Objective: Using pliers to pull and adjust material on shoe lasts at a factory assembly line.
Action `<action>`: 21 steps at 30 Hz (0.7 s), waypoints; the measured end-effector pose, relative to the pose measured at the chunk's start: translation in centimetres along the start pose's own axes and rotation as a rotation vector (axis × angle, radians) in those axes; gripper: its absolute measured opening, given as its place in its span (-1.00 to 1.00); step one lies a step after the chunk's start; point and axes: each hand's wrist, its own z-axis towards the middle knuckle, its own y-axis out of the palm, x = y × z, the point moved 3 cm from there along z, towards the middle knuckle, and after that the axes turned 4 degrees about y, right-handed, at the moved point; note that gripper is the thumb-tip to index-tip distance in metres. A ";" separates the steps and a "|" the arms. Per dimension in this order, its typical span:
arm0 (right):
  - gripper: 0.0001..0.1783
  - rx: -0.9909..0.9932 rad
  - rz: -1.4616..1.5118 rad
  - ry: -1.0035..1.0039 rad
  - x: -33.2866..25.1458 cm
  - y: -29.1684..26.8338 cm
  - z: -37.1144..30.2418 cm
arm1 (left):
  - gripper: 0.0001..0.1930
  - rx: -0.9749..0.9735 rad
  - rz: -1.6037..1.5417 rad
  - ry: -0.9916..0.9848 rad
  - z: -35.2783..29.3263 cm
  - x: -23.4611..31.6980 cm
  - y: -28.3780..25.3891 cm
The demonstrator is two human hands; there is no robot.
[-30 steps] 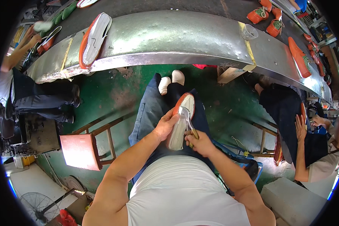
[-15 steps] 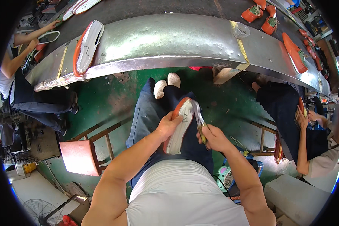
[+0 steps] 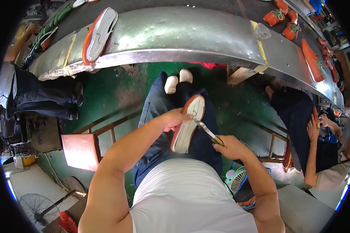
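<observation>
Orange-sided, pale-soled and turned sole up: held the shoe [image 3: 186, 134] over the blue trousers [image 3: 208, 155], slightly aslant, with one end near the white shirt [image 3: 182, 186] and the other farther off toward the white clogs [image 3: 171, 84]. Gripped its left edge with the left hand [image 3: 176, 119], fingers clamped on the shoe, the ones underneath hidden. Held pincers [image 3: 209, 133] in the right hand [image 3: 231, 146], just right of the shoe, with fingers curled together round the yellowish handles and the metal head pointing left and away to the right edge of the sole. Could not tell contact from a narrow gap there, nor make out the jaws as parted or closed. Faced a dented metal bench [image 3: 182, 35] on the far side, with a second shoe [image 3: 99, 37], also orange and pale, lying sole up on its left part. Saw a clear cup [image 3: 263, 32] at far right beside yellow tape [image 3: 261, 48], and more orange shoes [image 3: 274, 17] beyond. Noted a stool [image 3: 81, 151] at left on the green floor [image 3: 112, 83], a wire-guarded fan [image 3: 37, 211] at near left and a small green fan [image 3: 236, 180] at near right. Glimpsed a co-worker [image 3: 312, 155] at right and another person [image 3: 46, 97] in dark clothing at far left.
</observation>
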 end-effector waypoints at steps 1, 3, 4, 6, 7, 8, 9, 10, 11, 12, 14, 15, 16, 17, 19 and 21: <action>-0.70 -0.005 0.008 0.009 0.8 1.2 0.0 | -0.53 -0.022 0.012 -0.020 0.0 0.3 0.3; -0.59 0.271 -0.202 -0.428 1.5 3.0 0.5 | -0.53 -0.035 0.026 -0.026 0.7 0.2 0.4; -0.52 0.310 -0.290 -0.455 1.0 3.6 1.0 | -0.52 -0.040 0.036 -0.030 0.9 -0.2 0.3; -0.54 0.229 -0.403 -0.282 -2.6 3.2 1.0 | -0.52 -0.031 0.040 -0.016 0.9 -0.6 0.4; -0.57 0.151 -0.514 -0.105 -3.5 2.8 1.2 | -0.51 -0.024 0.048 -0.001 0.8 -0.8 0.3; -0.57 0.149 -0.514 -0.107 -3.8 2.5 1.7 | -0.51 -0.022 0.046 -0.002 0.8 -0.9 0.1; -0.59 0.115 -0.482 -0.093 -4.0 2.2 2.2 | -0.51 -0.031 0.016 0.012 0.7 -1.1 -0.1; -0.62 0.080 -0.448 -0.077 -4.1 2.3 2.3 | -0.51 -0.042 -0.014 0.022 0.7 -1.3 -0.4; -0.62 0.081 -0.451 -0.078 -2.8 3.1 2.9 | -0.51 -0.042 -0.014 0.026 0.7 -1.4 -0.7; -0.64 0.202 -0.323 -0.177 -0.6 4.5 3.9 | -0.50 -0.033 -0.037 0.061 0.8 -1.4 -1.2; -0.67 0.380 -0.135 -0.279 0.6 6.3 3.6 | -0.50 -0.023 -0.069 0.087 0.7 -2.3 -1.5; -0.67 0.376 -0.133 -0.278 0.7 6.9 2.3 | -0.49 -0.025 -0.044 0.099 0.7 -2.8 -1.5; -0.68 0.299 -0.165 -0.149 0.3 6.9 0.8 | -0.48 -0.029 -0.012 0.113 0.8 -2.7 -1.5; -0.69 0.223 -0.183 -0.015 0.0 7.3 -0.4 | -0.44 -0.041 0.010 0.099 -0.2 -2.8 -1.0; -0.72 0.110 -0.087 0.102 0.0 7.1 -0.6 | -0.34 -0.002 0.180 0.275 0.6 -4.5 -0.4; -0.75 0.162 -0.114 0.060 0.8 6.7 -0.3 | -0.22 -0.047 0.054 0.432 -0.7 -5.4 0.6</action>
